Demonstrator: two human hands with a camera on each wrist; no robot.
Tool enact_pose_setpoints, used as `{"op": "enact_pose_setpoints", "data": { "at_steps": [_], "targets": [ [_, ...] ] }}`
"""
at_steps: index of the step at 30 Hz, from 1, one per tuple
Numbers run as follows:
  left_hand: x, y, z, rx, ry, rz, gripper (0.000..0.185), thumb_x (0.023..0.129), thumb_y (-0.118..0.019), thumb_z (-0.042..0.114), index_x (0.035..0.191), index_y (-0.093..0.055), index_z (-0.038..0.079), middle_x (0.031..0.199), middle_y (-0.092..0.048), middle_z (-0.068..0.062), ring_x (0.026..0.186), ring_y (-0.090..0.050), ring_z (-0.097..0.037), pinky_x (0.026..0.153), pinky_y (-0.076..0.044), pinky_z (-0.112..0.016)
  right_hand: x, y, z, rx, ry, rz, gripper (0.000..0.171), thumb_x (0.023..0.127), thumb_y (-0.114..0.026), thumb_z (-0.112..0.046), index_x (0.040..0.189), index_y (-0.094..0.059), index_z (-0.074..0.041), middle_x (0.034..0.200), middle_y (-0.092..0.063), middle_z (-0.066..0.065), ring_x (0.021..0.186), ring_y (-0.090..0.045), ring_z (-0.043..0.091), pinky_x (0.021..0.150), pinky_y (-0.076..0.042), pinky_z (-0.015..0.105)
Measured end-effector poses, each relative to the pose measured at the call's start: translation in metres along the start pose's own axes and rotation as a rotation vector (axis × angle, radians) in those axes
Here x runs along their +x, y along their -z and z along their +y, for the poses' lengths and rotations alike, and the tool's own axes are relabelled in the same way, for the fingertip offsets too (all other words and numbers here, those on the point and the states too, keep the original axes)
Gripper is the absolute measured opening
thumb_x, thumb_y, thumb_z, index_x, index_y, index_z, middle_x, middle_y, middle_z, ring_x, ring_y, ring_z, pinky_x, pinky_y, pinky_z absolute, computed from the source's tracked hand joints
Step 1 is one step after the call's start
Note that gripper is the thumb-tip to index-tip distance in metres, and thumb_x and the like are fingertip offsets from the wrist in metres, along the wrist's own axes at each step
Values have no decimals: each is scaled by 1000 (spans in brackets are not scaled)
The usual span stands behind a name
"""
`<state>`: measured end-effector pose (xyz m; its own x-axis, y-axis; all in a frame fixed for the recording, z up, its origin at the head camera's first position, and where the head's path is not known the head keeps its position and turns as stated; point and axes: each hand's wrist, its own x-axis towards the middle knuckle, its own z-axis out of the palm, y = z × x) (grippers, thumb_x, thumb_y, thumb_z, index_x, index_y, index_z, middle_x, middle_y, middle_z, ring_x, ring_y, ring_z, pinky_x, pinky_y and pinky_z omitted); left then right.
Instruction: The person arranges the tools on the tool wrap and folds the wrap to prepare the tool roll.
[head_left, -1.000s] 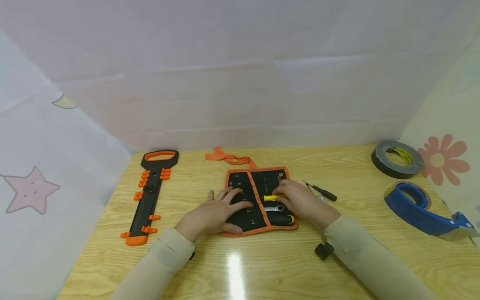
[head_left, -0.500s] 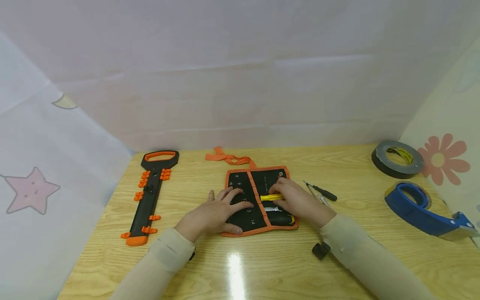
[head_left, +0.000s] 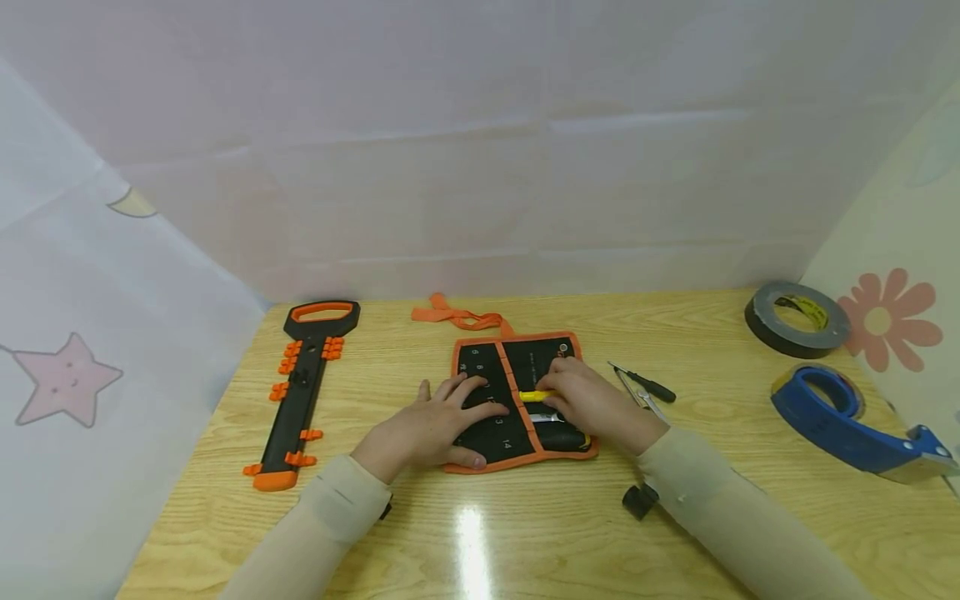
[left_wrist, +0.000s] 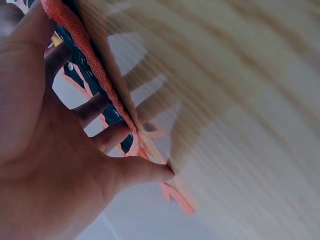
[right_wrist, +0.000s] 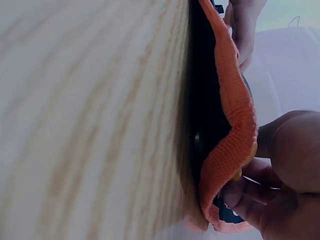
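Two hands are on the tool roll [head_left: 498,400] at the middle of the frame — it lies opened flat on the tabletop [head_left: 480,533], black with orange trim. Left of centre, the left hand [head_left: 427,429] presses it down with fingers straight and spread across the numbered pockets. Just right of that, the right hand [head_left: 592,404] has its fingers curled round the yellow-handled tool [head_left: 534,396], whose end pokes out leftward toward the orange middle seam. By my reading, that tool is partway home — a silver wrench [head_left: 546,416] and a dark handle [head_left: 558,435] lie in the roll just below it. Further right, beside the roll, a small black screwdriver [head_left: 645,384] lies loose, so judging by that, the packing isn't finished and the roll is yet to be closed.
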<state>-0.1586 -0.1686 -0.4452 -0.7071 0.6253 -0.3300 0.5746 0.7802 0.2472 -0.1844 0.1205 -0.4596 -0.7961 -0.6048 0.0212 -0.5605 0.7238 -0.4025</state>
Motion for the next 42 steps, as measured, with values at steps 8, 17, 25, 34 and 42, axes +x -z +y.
{"op": "enact_pose_setpoints", "data": {
  "at_steps": [8, 17, 25, 34, 42],
  "targets": [
    [1, 0, 0, -3, -1, 3, 80, 96, -71, 63, 166, -36, 47, 182, -14, -12, 167, -15, -45, 121, -24, -84, 1, -1, 2, 0, 21, -8, 21, 106, -70, -14, 122, -80, -5, 98, -59, -2, 87, -49, 11, 79, -48, 30],
    [1, -1, 1, 7, 23, -13, 80, 96, -71, 63, 166, -36, 48, 182, -14, -11, 168, -14, -44, 122, -22, -83, 1, -3, 4, 22, 20, -12, 22, 107, -69, -14, 125, -80, -5, 102, -61, -1, 90, -51, 12, 81, -49, 30],
    [2, -2, 0, -12, 20, -12, 79, 96, -71, 63, 166, -36, 49, 183, -13, -10, 168, -12, -43, 123, -21, -83, -2, -6, 6, 20, -31, 2, 25, 106, -71, -18, 127, -79, -7, 107, -67, 1, 98, -56, 18, 86, -51, 36],
    [2, -1, 1, -21, 24, -18, 79, 96, -71, 62, 166, -37, 49, 183, -12, -9, 168, -11, -44, 124, -20, -83, -19, 5, 6, 37, -100, 24, 28, 106, -72, -20, 131, -76, -8, 124, -70, 7, 122, -64, 30, 103, -56, 51],
    [2, -2, 1, -18, 30, -14, 78, 96, -72, 61, 165, -36, 50, 183, -12, -7, 169, -12, -43, 124, -19, -82, -38, 14, 11, 15, -62, 123, 25, 103, -76, -17, 125, -77, -6, 120, -72, 7, 105, -65, 24, 91, -58, 46]
  ]
}}
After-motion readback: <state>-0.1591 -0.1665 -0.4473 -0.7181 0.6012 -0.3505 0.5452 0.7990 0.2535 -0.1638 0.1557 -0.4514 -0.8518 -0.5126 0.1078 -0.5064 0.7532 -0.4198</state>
